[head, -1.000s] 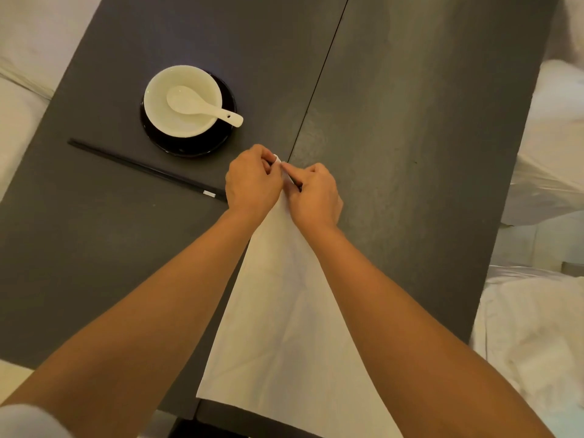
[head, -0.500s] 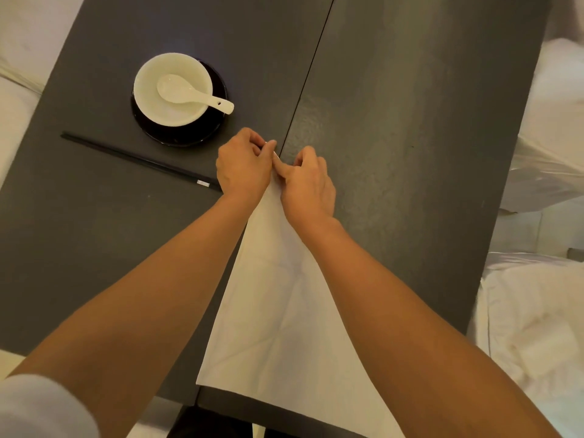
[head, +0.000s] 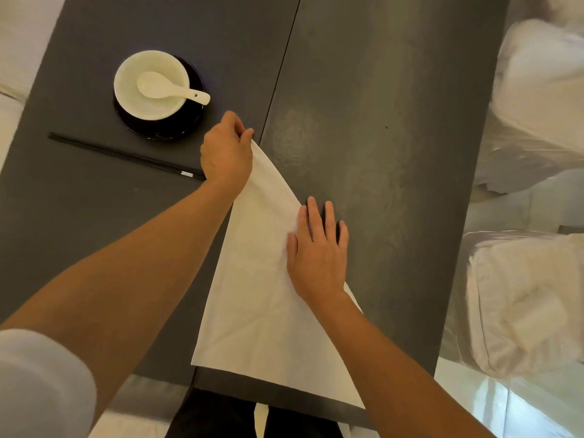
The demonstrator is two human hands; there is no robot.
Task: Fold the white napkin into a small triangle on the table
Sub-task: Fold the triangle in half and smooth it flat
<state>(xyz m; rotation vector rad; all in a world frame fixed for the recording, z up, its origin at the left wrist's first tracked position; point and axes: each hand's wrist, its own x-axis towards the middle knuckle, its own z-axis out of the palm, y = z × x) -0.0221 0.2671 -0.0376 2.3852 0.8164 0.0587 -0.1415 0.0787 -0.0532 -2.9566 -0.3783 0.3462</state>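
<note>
The white napkin lies on the dark table as a long triangle, its point far from me and its wide base near the table's front edge. My left hand pinches the far tip, fingers closed on the cloth. Flat on the napkin's right edge rests my right hand, its fingers spread and reaching onto the table.
A white bowl with a white spoon sits on a black saucer at the far left. Black chopsticks lie just left of my left hand. Plastic-wrapped white linens are stacked beyond the table's right edge.
My right hand has let go of the tip and slid back along the right edge, now pressing flat. The left hand still holds the tip.
</note>
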